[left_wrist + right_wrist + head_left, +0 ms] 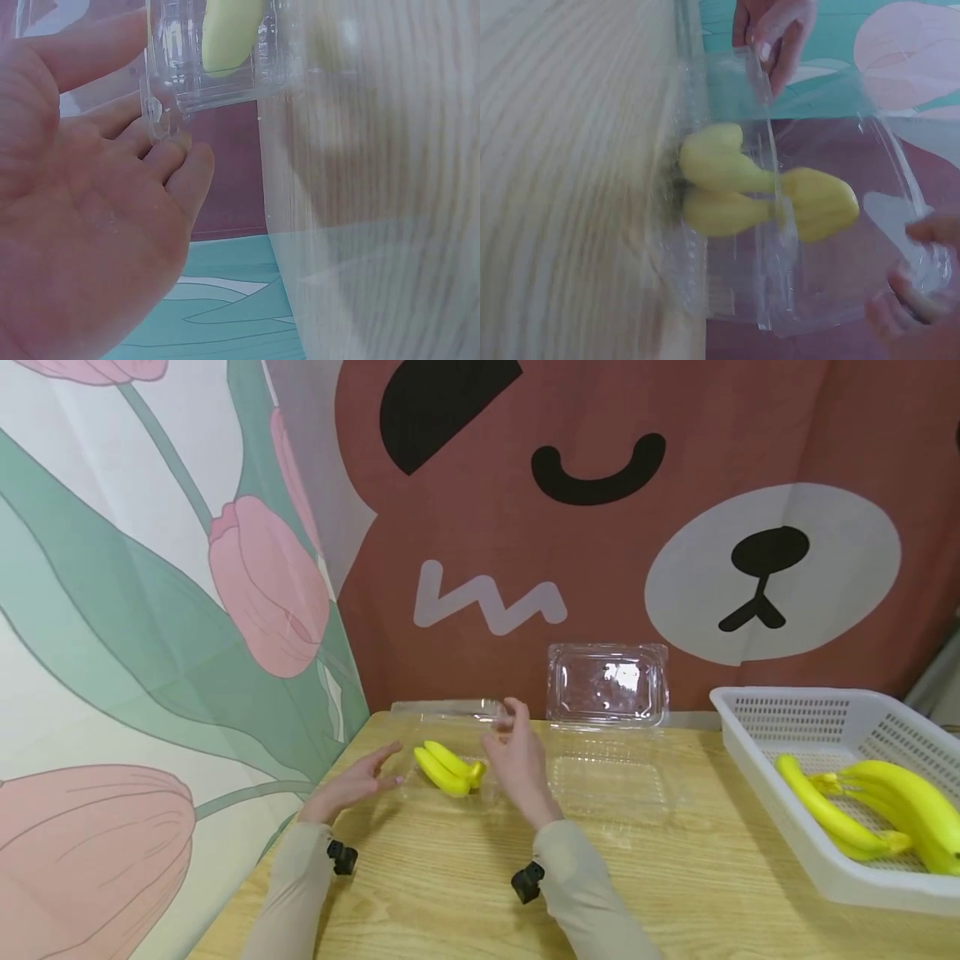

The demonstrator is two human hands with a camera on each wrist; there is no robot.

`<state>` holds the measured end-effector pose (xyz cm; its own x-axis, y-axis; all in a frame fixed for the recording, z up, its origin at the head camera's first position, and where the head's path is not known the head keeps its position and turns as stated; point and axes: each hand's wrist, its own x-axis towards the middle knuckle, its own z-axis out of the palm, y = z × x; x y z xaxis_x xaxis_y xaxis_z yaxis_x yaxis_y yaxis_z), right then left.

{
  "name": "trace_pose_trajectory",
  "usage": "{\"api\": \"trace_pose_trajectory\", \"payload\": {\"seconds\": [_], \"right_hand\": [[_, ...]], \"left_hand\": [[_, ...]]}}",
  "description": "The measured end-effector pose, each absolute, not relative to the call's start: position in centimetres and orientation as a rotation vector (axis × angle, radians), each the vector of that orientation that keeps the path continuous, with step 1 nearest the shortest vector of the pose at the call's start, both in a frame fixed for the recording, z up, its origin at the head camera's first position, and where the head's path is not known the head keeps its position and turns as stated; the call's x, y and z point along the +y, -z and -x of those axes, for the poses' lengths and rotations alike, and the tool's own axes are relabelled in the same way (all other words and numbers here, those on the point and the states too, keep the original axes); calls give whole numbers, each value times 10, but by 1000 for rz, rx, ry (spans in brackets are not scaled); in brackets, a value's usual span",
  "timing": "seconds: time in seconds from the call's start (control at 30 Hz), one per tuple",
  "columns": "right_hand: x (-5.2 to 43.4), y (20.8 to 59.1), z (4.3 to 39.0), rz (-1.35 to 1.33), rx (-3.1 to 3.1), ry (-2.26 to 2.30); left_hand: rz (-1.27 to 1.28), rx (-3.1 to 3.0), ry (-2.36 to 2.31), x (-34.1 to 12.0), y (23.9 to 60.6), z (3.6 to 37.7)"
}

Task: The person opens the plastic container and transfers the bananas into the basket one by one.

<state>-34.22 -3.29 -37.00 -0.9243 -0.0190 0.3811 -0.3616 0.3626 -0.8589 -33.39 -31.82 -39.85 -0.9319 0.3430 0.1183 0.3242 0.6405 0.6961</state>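
A clear plastic clamshell container (411, 795) stands at the table's left with its lid (442, 710) raised. Two small yellow bananas (448, 770), joined at the stem, lie inside it; their stem end (817, 204) shows through the plastic. At the container's left side is my left hand (356, 783), fingers loosely extended. In the left wrist view, the fingers (169, 154) touch its rim. My right hand (519, 760) pinches the lid's right corner between thumb and fingers, somewhat blurred in the right wrist view.
To the right, a second clear clamshell (609, 781) stands open, its lid (607, 685) upright against the curtain (480, 668). A white perforated basket (780, 860) at the far right holds several yellow bananas (900, 802). The wooden table (435, 885) meets a printed curtain at the left.
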Motion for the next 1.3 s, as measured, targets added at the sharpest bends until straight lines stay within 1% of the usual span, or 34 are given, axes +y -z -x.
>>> {"api": "trace_pose_trajectory", "payload": {"seconds": [0.17, 0.5, 0.67, 0.9, 1.1, 1.3], "right_hand": [[-26, 368, 344, -526, -2331, -1465], [-23, 362, 339, -575, -2387, -1298], [-25, 358, 335, -602, -2414, -1286], [-36, 359, 331, -663, -2470, -1266], [-50, 364, 326, -747, -2530, -1039], [-69, 365, 314, -951, -2509, -933]], "left_hand": [[-553, 2821, -1190, -318, 398, 335], [-474, 2853, -1120, -314, 397, 334], [-444, 2876, -1074, -310, 400, 337], [-449, 2835, -1093, -307, 409, 337], [-423, 2857, -1101, -303, 407, 336], [-413, 2884, -1065, -300, 406, 338]]}}
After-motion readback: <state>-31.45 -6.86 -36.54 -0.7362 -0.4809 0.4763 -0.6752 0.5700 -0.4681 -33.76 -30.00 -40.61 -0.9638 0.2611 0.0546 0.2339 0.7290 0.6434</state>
